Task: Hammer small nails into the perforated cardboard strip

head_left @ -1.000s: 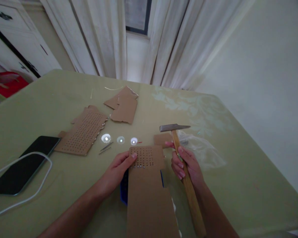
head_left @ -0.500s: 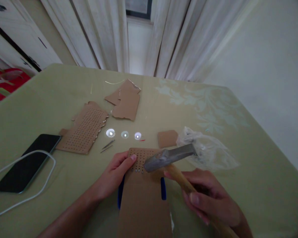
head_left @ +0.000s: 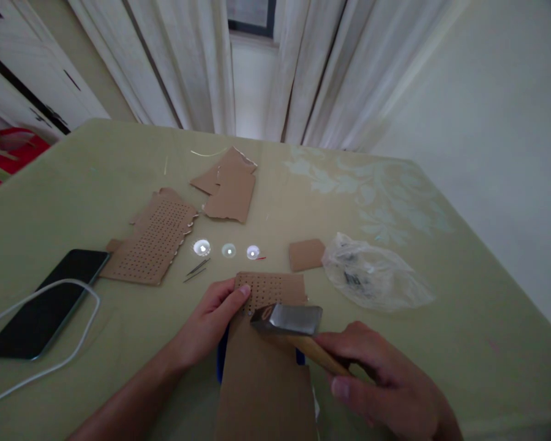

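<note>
Card [head_left: 269, 392]: holes [head_left: 275, 286] done at far end, rest bare.
L hand [head_left: 221, 306] pinches card's edge; R hand [head_left: 388, 383] curled tight w/ hammer [head_left: 294, 320] over card.

Left hand [head_left: 221, 308] in pinch, right hand [head_left: 388, 383] in curled grip

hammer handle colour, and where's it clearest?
The hammer handle is yellowish-brown wood; it shows best in the head view.

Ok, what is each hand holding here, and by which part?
The right hand grips the hammer by its handle; the left hand holds the long cardboard piece near its far left corner, thumb on top.
</note>
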{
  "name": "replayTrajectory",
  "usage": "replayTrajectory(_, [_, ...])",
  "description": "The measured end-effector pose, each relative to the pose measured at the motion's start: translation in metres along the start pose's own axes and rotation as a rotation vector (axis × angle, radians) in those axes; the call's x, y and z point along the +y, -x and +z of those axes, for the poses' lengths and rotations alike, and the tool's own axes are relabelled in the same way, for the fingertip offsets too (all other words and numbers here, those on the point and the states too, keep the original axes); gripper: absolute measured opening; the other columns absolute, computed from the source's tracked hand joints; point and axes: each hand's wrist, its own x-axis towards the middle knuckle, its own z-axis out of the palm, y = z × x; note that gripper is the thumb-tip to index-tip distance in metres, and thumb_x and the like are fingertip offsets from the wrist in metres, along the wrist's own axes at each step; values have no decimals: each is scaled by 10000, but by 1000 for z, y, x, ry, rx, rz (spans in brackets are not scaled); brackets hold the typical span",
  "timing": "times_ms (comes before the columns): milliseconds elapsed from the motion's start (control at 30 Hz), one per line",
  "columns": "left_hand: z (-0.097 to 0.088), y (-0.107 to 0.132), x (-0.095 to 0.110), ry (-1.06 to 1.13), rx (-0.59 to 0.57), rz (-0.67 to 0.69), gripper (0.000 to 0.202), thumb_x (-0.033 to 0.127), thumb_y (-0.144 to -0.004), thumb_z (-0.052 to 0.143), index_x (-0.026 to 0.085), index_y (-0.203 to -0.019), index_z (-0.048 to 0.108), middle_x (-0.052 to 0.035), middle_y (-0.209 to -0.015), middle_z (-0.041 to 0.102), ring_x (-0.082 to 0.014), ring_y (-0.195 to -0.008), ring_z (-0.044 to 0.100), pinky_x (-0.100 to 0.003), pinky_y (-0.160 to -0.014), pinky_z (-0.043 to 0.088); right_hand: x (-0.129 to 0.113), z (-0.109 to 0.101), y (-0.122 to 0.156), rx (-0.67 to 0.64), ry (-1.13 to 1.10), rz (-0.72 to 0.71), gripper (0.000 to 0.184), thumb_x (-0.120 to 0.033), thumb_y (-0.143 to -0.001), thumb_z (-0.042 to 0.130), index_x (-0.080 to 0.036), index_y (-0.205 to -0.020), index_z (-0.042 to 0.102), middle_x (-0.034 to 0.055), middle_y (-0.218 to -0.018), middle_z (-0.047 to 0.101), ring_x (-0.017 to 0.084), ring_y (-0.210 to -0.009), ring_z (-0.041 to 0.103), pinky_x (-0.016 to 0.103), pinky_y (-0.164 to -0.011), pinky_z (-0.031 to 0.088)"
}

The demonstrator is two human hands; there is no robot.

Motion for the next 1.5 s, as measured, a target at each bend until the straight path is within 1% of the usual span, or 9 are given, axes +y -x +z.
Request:
replayTrajectory(133, [-1, -2, -5, -4, 23, -16, 448, 691, -871, 749, 258, -910, 859, -65, -1013, 854, -356, -1085, 750, -460, -1038, 613, 5, 2, 0, -33, 63, -15, 380, -494, -1018, 773, -241, -1280, 879, -2, -701, 632, 161, -606, 547, 272, -575, 455])
replayTrajectory(300, [-3, -6, -11, 11, 69, -68, 511, 741, -843, 774, 253, -970, 857, -92, -1115, 848, -375, -1191, 734, -468, -1080, 602, 17, -1, -4, 4, -260, -81, 522, -604, -1055, 700, -216, -1378, 833, -62, -545, 512, 68, -376, 351, 185, -377, 300])
replayTrajectory(600, [-8, -7, -9, 73, -187, -69, 522, 701, -846, 807, 225, -1050, 870, -108, -1180, 850, -369, -1184, 750, -468, -1049, 610, 39, -10, -43, 223, -712, -177, 385, -417, -1045, 758, -198, -1359, 800, -93, -631, 484, 40, -377, 274, 139, -365, 364])
replayTrajectory(867, [-11, -3, -2, 18, -181, 11, 479, 679, -845, 785, 230, -991, 865, -91, -1107, 847, -352, -1085, 758, -436, -944, 633, 53, -10, -62, 257, -800, -150, 366, -364, -990, 789, -176, -1302, 760, -129, -638, 411, 56, -414, 98, 137, -355, 300])
replayTrajectory(1067, [-8, -8, 4, -164, -43, 93, 606, 738, -995, 543, 235, -753, 779, -67, -856, 796, -314, -888, 718, -401, -804, 593, 56, -10, -61, 248, -778, -174, 507, -382, -994, 785, -208, -1461, 688, -140, -599, 411, 51, -373, 121, 144, -343, 287])
replayTrajectory(1167, [-17, -13, 5, -325, 75, 265, 606, 643, -1093, 401, 228, -864, 779, -64, -870, 788, -286, -872, 713, -380, -800, 561, 53, -8, -59, 284, -789, -181, 525, -368, -1006, 767, -226, -1499, 655, -136, -614, 413, 55, -396, 121, 138, -368, 310])
replayTrajectory(1300, [-41, -19, 3, -892, 369, 438, 507, 535, -1112, 422, 190, -1066, 791, -152, -1099, 810, -366, -1042, 700, -482, -970, 519, 52, -6, -60, 332, -849, -177, 512, -307, -1013, 741, -219, -1509, 651, -124, -626, 435, 68, -419, 130, 134, -394, 342])
replayTrajectory(1400, [-55, -24, -2, -1243, 403, 369, 453, 461, -1111, 458, 154, -1185, 782, -203, -1214, 781, -434, -1122, 680, -536, -984, 505, 54, -6, -61, 343, -876, -161, 499, -289, -1013, 734, -213, -1502, 665, -116, -632, 436, 77, -422, 171, 137, -400, 352])
replayTrajectory(1500, [-60, -28, -6, -1323, 344, 260, 397, 414, -1103, 481, 163, -1220, 765, -197, -1224, 770, -438, -1131, 693, -518, -929, 520, 56, -8, -61, 345, -901, -159, 450, -281, -1016, 727, -206, -1458, 694, -113, -639, 435, 78, -428, 196, 134, -407, 353])
